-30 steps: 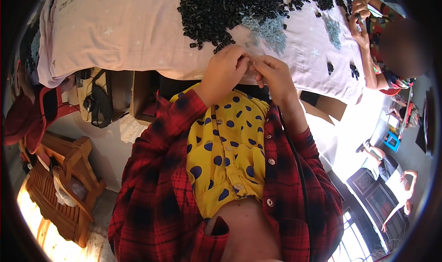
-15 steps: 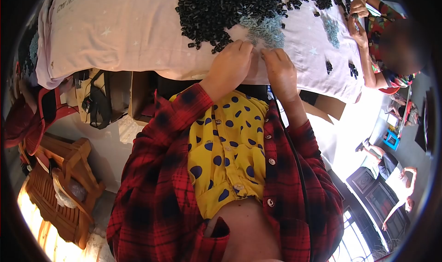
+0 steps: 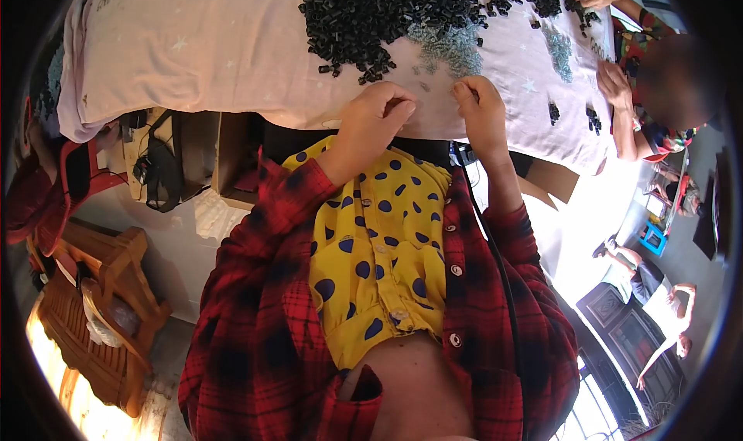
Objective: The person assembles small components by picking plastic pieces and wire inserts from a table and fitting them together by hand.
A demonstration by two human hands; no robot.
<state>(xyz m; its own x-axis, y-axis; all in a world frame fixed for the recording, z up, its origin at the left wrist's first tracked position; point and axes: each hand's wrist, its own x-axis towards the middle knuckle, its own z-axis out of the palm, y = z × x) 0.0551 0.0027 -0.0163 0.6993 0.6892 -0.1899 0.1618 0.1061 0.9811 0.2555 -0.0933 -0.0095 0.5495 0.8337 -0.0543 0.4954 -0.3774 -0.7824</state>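
Note:
My left hand [image 3: 374, 117] is over the near edge of the pink cloth-covered table [image 3: 209, 69], its fingers curled with thumb and fingertips brought together. Anything between them is too small to name. My right hand [image 3: 483, 114] sits across from it, thumb and forefinger pinched; what they hold, if anything, cannot be made out. Just beyond both hands lies a loose pile of small translucent grey-blue pieces [image 3: 453, 50], with a few stray ones closer in. A large heap of small black plastic pieces [image 3: 348, 30] spreads behind and to the left.
At the right, another person's hands [image 3: 614, 85] are at the table edge, near a second grey-blue pile [image 3: 557, 54] and small black clusters [image 3: 594, 120]. Cardboard boxes [image 3: 236, 158] stand below the table. A red chair [image 3: 77, 178] and wooden chair [image 3: 101, 309] are left.
My hands have moved apart and back toward me, away from the grey-blue pile; the left has shifted left. The other person's hands have separated, one reaching farther back.

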